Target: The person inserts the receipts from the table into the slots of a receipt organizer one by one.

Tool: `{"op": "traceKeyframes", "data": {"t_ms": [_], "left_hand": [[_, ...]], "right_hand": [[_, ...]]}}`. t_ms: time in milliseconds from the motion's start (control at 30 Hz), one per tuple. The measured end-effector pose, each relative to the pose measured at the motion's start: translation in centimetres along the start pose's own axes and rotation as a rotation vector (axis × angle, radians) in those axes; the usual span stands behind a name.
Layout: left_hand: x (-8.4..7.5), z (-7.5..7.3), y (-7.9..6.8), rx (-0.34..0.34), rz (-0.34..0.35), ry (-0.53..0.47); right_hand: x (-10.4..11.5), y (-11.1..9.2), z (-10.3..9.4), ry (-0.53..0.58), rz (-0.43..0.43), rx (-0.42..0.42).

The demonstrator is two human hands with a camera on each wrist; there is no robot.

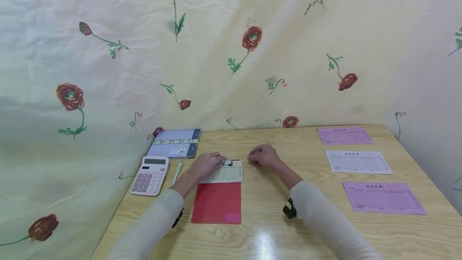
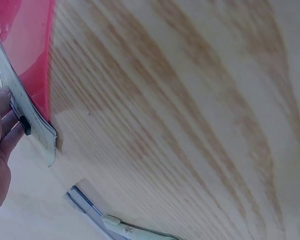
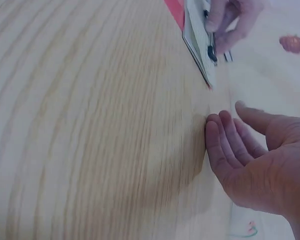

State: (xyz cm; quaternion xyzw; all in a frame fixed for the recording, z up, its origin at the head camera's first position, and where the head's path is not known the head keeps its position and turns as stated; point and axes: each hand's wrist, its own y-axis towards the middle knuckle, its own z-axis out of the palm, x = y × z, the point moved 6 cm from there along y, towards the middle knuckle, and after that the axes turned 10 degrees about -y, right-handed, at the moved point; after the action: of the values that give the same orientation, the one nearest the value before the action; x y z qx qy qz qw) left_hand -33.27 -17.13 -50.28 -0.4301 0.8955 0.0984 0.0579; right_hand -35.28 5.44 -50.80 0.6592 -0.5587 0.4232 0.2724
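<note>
My left hand (image 1: 206, 167) is at the top edge of a stack of printed slips (image 1: 231, 173). Thumb and fingertips pinch a thin metal clip (image 2: 15, 107) with black ends that lies across the slips. Under the stack is a red plastic folder (image 1: 216, 204), its lower part uncovered, with a pink patch in one corner. My right hand (image 1: 264, 155) hovers low over the table just right of the stack. Its fingers are loosely bent, thumb apart, holding nothing, as the right wrist view shows.
Left of the folder are a pen (image 1: 178, 171) and a white calculator (image 1: 149, 175). A blue-grey notebook (image 1: 173, 149) lies behind them. At the right, two pink slips (image 1: 384, 198) and a white slip (image 1: 357, 162) lie spread out. A flowered cloth (image 1: 216, 51) hangs behind the wooden table (image 1: 281, 236).
</note>
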Motion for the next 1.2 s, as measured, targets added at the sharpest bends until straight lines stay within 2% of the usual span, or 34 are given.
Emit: {"op": "traceKeyframes", "data": {"t_ms": [133,267,533,800,1200], "left_hand": [[0.1,0.0,0.0,0.001,-0.001,-0.005],[0.1,0.0,-0.1,-0.002,0.001,-0.007],[0.0,0.0,0.0,0.010,-0.006,-0.003],[-0.1,0.0,0.1,0.015,-0.011,0.012],[-0.2,-0.3,0.1,0.011,-0.003,-0.001]], "right_hand": [[-0.4,0.0,-0.8,0.066,-0.025,0.028],[-0.9,-0.1,-1.8,0.040,-0.065,0.042],[-1.8,-0.7,-4.6,0.026,-0.205,0.049],[-3.6,-1.1,-9.2,0.014,-0.236,0.005],[-7.7,-1.7,-16.8,-0.105,-0.214,-0.103]]}}
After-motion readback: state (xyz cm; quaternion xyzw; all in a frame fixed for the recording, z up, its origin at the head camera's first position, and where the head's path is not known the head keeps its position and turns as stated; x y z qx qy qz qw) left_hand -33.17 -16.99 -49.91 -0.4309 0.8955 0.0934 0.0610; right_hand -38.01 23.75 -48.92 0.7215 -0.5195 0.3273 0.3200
